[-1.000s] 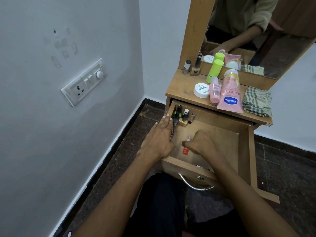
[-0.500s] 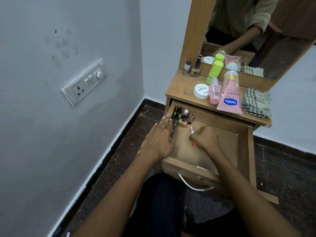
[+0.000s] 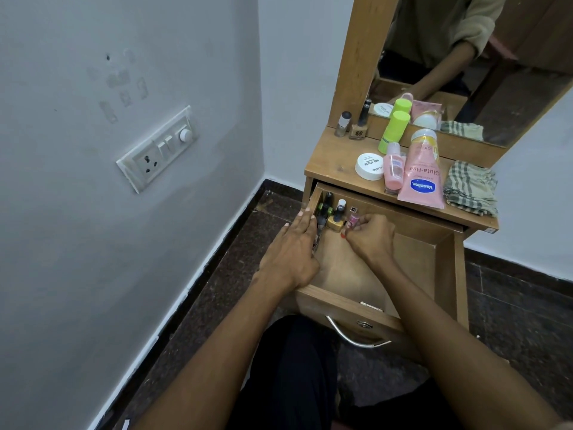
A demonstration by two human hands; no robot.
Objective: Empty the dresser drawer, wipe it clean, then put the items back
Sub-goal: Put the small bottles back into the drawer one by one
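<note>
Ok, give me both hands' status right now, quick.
Left hand: open, straight fingers resting along the drawer left wall beside the bottles.
Right hand: closed, pinching a small pink bottle in the drawer's back corner.

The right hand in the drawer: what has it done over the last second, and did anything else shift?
The right hand carried a small pink bottle from the middle of the drawer toward its back left corner, its fingers still pinching it beside the gold-based bottle. The left hand stayed flat along the drawer's left side. The Vaseline tube, white jar and checked cloth on top did not move.
</note>
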